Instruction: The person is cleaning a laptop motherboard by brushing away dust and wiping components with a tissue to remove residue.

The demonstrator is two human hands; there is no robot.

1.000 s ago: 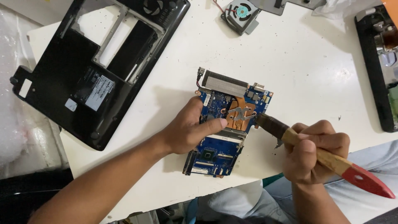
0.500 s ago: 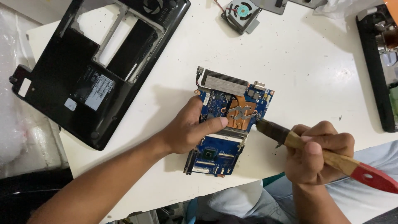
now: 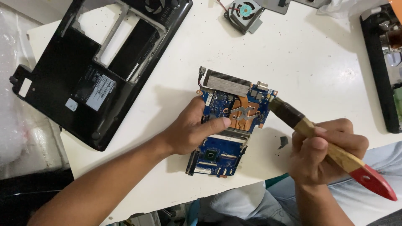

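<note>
Bench point(image 3: 318, 62): white, smooth and flat, with some scuffing at the far right.

Laptop shell point(image 3: 83, 71), far left: black moulded plastic, stripped, with open cut-outs and pale labels. It looks rigid but hollow.

Circuit board point(image 3: 228, 125), centre of the bench: it lies flat, blue and thin, and is densely set with small parts. A ribbed grey metal fin block point(image 3: 228, 83) runs along its far edge. A copper plate with a silver spring bracket point(image 3: 243, 114) sits right of centre.
- Judged light and stiff, but fragile. The soldered parts and connectors would not stand pressure or bending.
- Best held by the bare edges or the metal fin block, not by the populated face.

Left hand point(image 3: 190, 132): it is pressed flat on the left half of the board, thumb extended toward the copper plate, pinning the board to the bench. The grip is spread rather than closed round anything.

Right hand point(image 3: 322, 155), near right: it is closed fully round the brush point(image 3: 326, 146). The brush has a pale wooden handle with a red end and a dark band. Its dark bristles touch the board's right edge.

Fan point(image 3: 245, 12), far centre: small and grey, with thin wires attached.

Small dark scrap point(image 3: 283, 141) on the bench, just right of the board.
</note>
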